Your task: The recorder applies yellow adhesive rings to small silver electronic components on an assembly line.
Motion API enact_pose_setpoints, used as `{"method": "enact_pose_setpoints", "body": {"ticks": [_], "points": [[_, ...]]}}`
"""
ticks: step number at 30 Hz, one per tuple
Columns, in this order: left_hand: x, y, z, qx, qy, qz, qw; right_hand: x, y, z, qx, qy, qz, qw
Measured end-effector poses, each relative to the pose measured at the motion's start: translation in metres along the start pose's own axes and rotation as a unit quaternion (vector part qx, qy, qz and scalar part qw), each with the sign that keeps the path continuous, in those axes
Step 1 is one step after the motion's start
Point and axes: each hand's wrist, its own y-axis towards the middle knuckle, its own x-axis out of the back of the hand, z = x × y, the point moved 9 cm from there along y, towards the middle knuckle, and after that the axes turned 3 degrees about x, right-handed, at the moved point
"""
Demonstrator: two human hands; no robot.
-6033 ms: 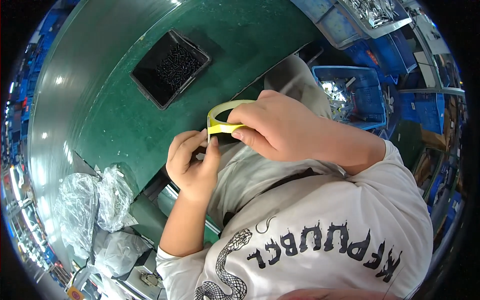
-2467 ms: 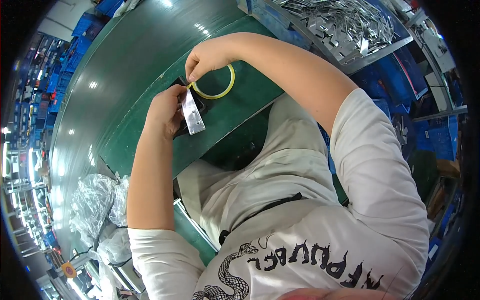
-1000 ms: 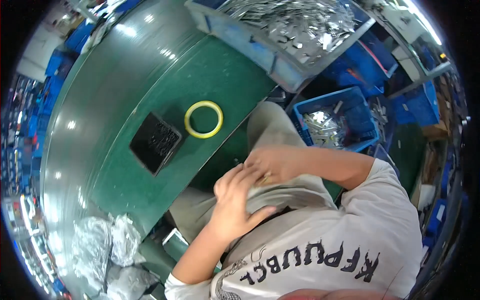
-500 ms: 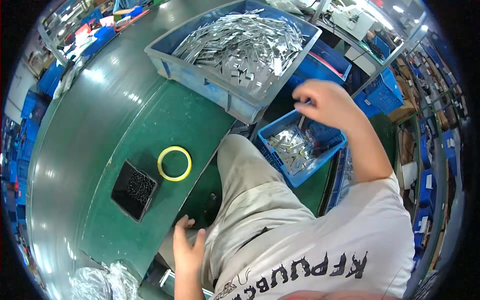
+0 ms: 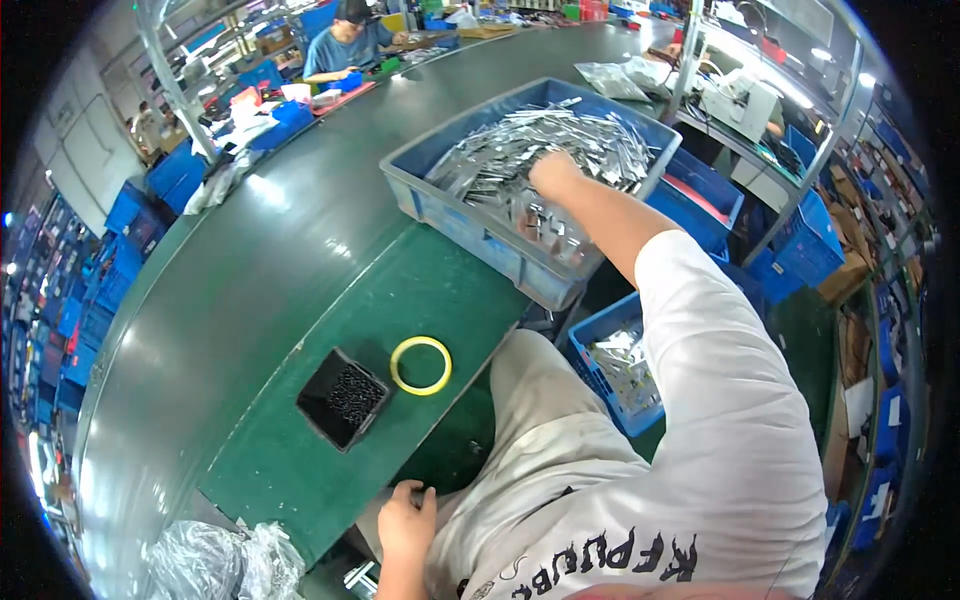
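My right hand point(image 5: 552, 173) reaches far forward into a large blue-grey crate point(image 5: 440, 205) heaped with shiny silver packets point(image 5: 520, 160); the fingers are buried among them, so its grip is hidden. My left hand point(image 5: 403, 522) rests low at the near edge of the green mat point(image 5: 400, 300), fingers curled loosely, holding nothing. A yellow tape ring point(image 5: 421, 365) lies flat on the mat, with a small black square tray point(image 5: 343, 398) to its left.
A smaller blue bin point(image 5: 600, 375) of silver packets sits beside my right thigh. More blue crates point(image 5: 720, 200) stand at the right. Crumpled clear plastic bags point(image 5: 220, 560) lie at the lower left. Another person point(image 5: 350, 45) works at the far end of the long green conveyor.
My right hand moved from the small blue bin by my leg up into the large crate. Earlier, the tape ring was set down on the mat. The view tilted forward.
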Motion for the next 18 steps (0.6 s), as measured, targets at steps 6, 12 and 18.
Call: {"method": "enact_pose_setpoints", "body": {"ticks": [6,12,18], "points": [[-0.004,0.002,-0.01,-0.01,0.01,0.02,1.0,-0.039,0.024,-0.018,-0.07,0.003,0.01,0.997],[0.006,-0.001,-0.014,-0.021,0.013,0.001,1.0,-0.031,0.026,-0.008,-0.048,-0.036,0.023,0.998],[0.017,-0.007,-0.012,-0.03,0.004,-0.017,0.999,-0.041,0.016,0.026,0.03,-0.104,0.039,0.993]]}}
